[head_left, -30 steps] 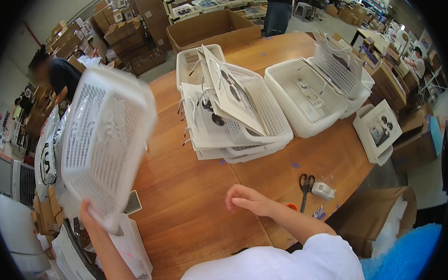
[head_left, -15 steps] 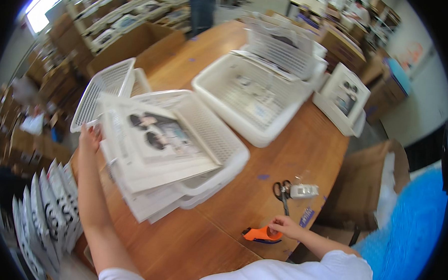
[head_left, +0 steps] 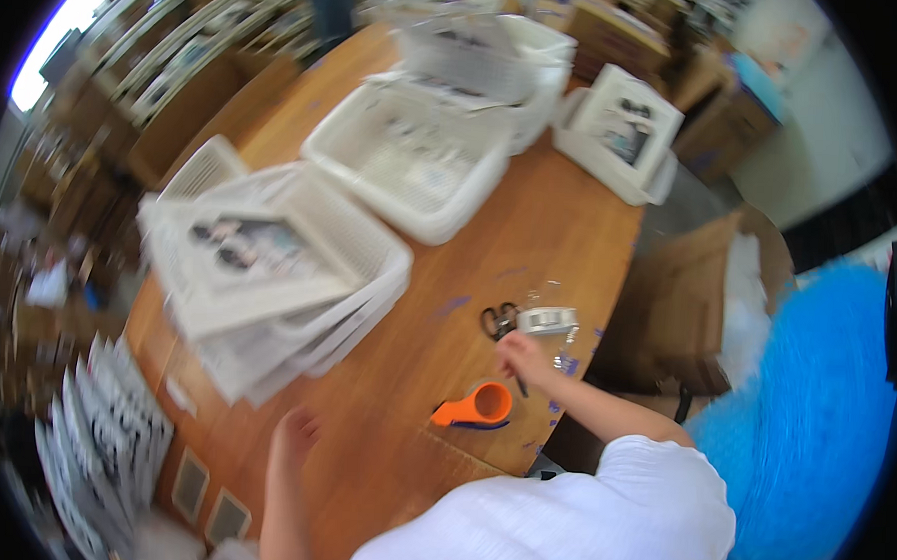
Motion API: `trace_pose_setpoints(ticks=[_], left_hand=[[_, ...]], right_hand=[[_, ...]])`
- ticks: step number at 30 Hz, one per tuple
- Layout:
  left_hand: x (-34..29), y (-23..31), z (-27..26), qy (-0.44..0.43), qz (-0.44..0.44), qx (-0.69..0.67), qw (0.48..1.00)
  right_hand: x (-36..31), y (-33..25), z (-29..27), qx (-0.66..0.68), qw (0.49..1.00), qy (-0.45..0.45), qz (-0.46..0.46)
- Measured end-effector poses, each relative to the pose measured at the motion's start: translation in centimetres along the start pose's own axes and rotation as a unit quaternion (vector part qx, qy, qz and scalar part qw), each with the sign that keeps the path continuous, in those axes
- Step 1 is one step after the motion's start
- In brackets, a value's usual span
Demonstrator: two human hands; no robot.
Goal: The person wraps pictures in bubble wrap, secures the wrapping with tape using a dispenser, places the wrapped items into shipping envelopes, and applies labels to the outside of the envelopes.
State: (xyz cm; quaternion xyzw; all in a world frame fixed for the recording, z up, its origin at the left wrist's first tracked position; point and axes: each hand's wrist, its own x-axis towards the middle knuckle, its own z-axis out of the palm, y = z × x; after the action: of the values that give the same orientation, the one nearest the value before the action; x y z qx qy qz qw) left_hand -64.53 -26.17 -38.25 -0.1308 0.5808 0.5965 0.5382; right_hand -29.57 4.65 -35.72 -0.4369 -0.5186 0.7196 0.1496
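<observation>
Scissors [head_left: 499, 320] are being reached for by the right hand [head_left: 527, 359], which is laid on the wooden table [head_left: 571, 225] just below their dark handles; its fingers are curled, though whether anything is gripped cannot be told through the blur. A small clear tape roll [head_left: 549, 319] is seen just right of the scissors, and an orange tape dispenser [head_left: 475, 405] lies near the wrist. The left hand [head_left: 295, 435] is rested flat on the table, fingers loosely spread, beside stacked white baskets [head_left: 370, 247].
</observation>
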Motion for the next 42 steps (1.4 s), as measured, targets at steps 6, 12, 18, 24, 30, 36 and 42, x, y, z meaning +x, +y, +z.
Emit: trace_pose_setpoints(ticks=[6, 12, 18, 24, 30, 36, 42], left_hand=[[2.8, -1.1, 16.9, -0.008, 0.046, -0.239, 0.970], [5.8, -2.2, 17.3, 0.178, 0.115, -0.289, 0.934], [-1.4, -6.7, 6.2, 0.246, 0.144, -0.190, 0.940], [-15.2, -9.2, -5.3, 0.250, 0.253, -0.119, 0.927], [-23.7, -12.8, -16.8, 0.384, 0.209, -0.175, 0.882], [-24.7, -28.6, -15.2, 0.751, 0.291, -0.026, 0.593], [-21.1, -28.0, 1.8, 0.233, 0.159, -0.400, 0.872]], right_hand=[[0.2, -5.2, -3.7, 0.017, 1.000, 0.007, -0.004], [1.6, -6.3, -7.3, -0.084, 0.993, -0.077, -0.031], [5.2, -8.1, -4.7, -0.103, 0.978, -0.169, -0.069], [4.2, -11.1, 4.0, -0.223, 0.910, -0.313, -0.157], [-1.4, -15.2, 11.7, -0.412, 0.770, -0.404, -0.272], [-10.7, -23.2, 26.4, -0.317, 0.643, -0.394, -0.576], [-10.1, -20.9, 43.4, -0.634, 0.505, -0.349, -0.470]])
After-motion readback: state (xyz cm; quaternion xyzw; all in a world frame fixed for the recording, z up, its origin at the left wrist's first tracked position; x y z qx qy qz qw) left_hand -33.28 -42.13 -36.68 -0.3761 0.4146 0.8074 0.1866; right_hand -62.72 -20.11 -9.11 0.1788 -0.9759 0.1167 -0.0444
